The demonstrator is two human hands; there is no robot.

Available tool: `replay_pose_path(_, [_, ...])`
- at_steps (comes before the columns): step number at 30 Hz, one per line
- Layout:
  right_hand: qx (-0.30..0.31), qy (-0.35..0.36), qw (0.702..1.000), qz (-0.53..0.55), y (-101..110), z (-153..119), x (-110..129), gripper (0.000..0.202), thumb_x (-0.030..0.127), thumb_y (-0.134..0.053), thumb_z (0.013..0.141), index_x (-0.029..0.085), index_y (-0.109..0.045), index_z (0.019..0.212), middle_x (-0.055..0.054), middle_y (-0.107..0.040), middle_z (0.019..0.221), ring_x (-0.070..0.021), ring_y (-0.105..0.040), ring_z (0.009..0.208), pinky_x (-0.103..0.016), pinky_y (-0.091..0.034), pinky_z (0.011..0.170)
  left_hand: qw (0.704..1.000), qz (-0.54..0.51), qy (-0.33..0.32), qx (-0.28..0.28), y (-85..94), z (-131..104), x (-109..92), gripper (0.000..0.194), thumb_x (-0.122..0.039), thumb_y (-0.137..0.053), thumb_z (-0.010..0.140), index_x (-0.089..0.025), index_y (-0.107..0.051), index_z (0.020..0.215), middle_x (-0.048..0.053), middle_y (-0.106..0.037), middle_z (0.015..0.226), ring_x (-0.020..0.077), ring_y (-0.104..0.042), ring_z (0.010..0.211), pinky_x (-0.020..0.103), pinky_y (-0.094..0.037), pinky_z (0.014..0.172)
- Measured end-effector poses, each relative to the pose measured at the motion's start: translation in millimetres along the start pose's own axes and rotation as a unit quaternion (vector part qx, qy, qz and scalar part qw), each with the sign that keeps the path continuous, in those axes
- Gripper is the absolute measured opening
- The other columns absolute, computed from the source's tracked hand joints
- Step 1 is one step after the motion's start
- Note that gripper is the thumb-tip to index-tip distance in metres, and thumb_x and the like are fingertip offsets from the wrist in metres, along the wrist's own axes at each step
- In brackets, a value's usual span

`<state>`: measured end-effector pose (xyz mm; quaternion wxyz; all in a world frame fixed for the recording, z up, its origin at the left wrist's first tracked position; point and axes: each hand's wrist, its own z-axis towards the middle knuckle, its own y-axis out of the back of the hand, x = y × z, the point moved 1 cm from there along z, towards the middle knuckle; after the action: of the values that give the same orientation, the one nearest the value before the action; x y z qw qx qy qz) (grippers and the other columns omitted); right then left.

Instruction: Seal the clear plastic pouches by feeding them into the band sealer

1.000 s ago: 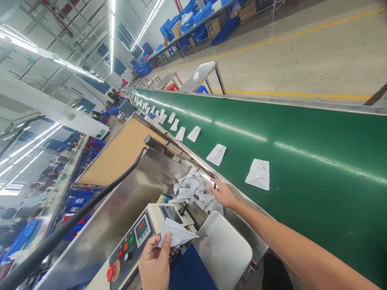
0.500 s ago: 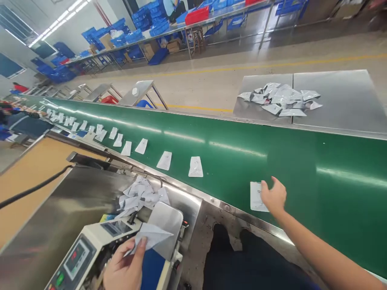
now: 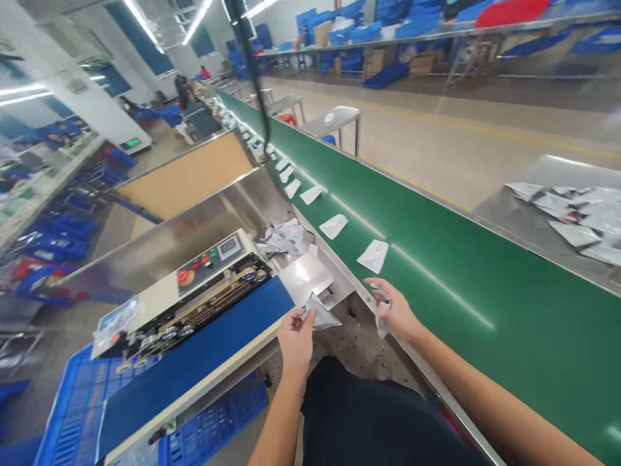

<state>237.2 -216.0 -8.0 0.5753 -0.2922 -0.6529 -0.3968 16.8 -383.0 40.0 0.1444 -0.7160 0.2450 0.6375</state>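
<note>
My left hand (image 3: 295, 340) pinches a silver-white pouch (image 3: 323, 315) between thumb and fingers, just beyond the end of the sealing machine. In my right hand (image 3: 398, 312) is another pouch (image 3: 381, 325), held edge-on above the near rail of the green conveyor belt (image 3: 436, 252). Fingers partly cover both pouches. Several flat white pouches lie spaced along the belt, the closest pouch (image 3: 373, 256) just beyond my right hand. To the left stands the sealing machine (image 3: 213, 265) with its blue belt (image 3: 204, 343) and a small metal plate (image 3: 306, 275).
A heap of pouches (image 3: 287, 237) rests behind the metal plate. Across the green belt, a steel table (image 3: 504, 200) carries a pile of silver pouches (image 3: 594, 217). Blue crates (image 3: 72, 395) sit below the machine. A dark cable (image 3: 255, 77) hangs ahead.
My view has swung left. My right hand has lifted a pouch off the green belt and come nearer my left hand, which still holds its pouch and is now clear of the metal plate.
</note>
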Motion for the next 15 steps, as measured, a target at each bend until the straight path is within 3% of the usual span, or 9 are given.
replay_pose_path(2, [0.103, 0.045, 0.994, -0.014, -52.0, 10.7, 42.0, 0.087, 0.067, -0.091, 0.068, 0.021, -0.069, 0.138, -0.009, -0.076, 0.114, -0.0265, -0.069, 0.096, -0.035, -0.055, 0.087, 1.000, -0.016, -0.006, -0.006, 20.0, 8.1, 4.1, 0.058, -0.066, -0.094, 0.066, -0.017, -0.072, 0.087, -0.003, -0.060, 0.067, 0.0128, -0.053, 0.061, 0.025, -0.045, 0.060])
replay_pose_path(5, [0.190, 0.087, 0.976, -0.063, -122.9, 24.5, 81.1, 0.043, 0.059, -0.079, 0.086, 0.023, -0.079, 0.110, -0.008, -0.077, 0.109, -0.0261, -0.068, 0.099, -0.036, -0.053, 0.092, 0.999, -0.031, -0.018, -0.007, 51.2, 24.1, 8.1, 0.051, -0.062, -0.093, 0.071, -0.017, -0.073, 0.085, -0.001, -0.063, 0.070, 0.0133, -0.055, 0.062, 0.025, -0.046, 0.061])
replay_pose_path(7, [0.220, 0.088, 0.969, -0.069, -157.3, 36.2, 91.2, 0.037, 0.058, -0.068, 0.095, 0.023, -0.078, 0.093, -0.007, -0.077, 0.096, -0.0247, -0.067, 0.092, -0.035, -0.053, 0.087, 0.998, -0.056, -0.014, -0.004, 69.2, 36.0, 11.3, 0.051, -0.061, -0.094, 0.070, -0.017, -0.074, 0.086, 0.000, -0.066, 0.072, 0.0138, -0.056, 0.063, 0.025, -0.048, 0.062])
replay_pose_path(11, [0.213, -0.012, 0.976, -0.038, -190.8, 64.4, 92.3, 0.049, 0.068, -0.070, 0.088, 0.020, -0.076, 0.088, -0.002, -0.068, 0.074, -0.0191, -0.057, 0.067, -0.031, -0.048, 0.065, 0.989, -0.133, 0.000, 0.065, 89.1, 61.1, 15.1, 0.058, -0.068, -0.084, 0.080, -0.015, -0.080, 0.101, 0.008, -0.075, 0.087, 0.0217, -0.067, 0.080, 0.032, -0.055, 0.077])
replay_pose_path(15, [0.195, -0.052, 0.978, -0.042, -198.1, 86.5, 89.1, 0.054, 0.073, -0.077, 0.078, 0.019, -0.076, 0.086, -0.002, -0.066, 0.071, -0.0188, -0.056, 0.066, -0.030, -0.046, 0.063, 0.996, -0.069, -0.025, 0.058, 86.5, 85.7, 14.2, 0.058, -0.069, -0.066, 0.094, -0.014, -0.082, 0.084, 0.007, -0.073, 0.079, 0.0213, -0.063, 0.076, 0.031, -0.052, 0.074])
